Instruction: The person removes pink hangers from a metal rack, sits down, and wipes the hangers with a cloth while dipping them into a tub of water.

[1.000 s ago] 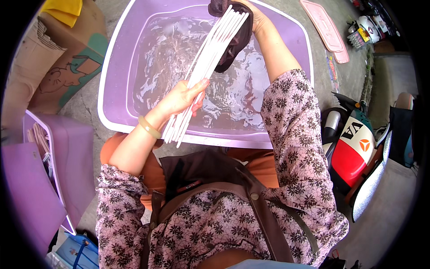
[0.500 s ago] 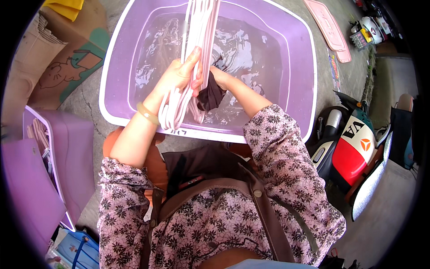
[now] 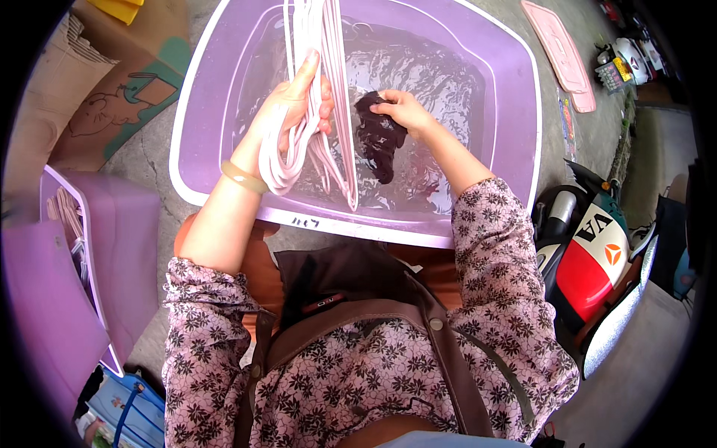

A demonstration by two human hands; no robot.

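Note:
My left hand point(image 3: 287, 112) is closed around a bundle of pale pink clothes hangers point(image 3: 308, 30), held over a large purple tub point(image 3: 512, 127). The hangers' rounded ends hang down below the fist, and their upper part runs out of the picture. To the right of the bundle, my right hand point(image 3: 407, 112) pinches a wet dark cloth point(image 3: 382, 145) between thumb and fingers. The cloth droops just above or into the cloudy water point(image 3: 441, 82); I cannot tell which. It is apart from the hangers.
A lidded purple bin point(image 3: 123, 224) with more hangers inside stands at left, below a cardboard box point(image 3: 119, 97). A pink lid point(image 3: 556, 48) lies on the floor at the far right. Nearer on that side is a red and white scooter point(image 3: 590, 261).
My right hand has drawn the dark cloth away from behind the hangers, to the right. The bundle in my left hand has tilted and its ends have spread apart.

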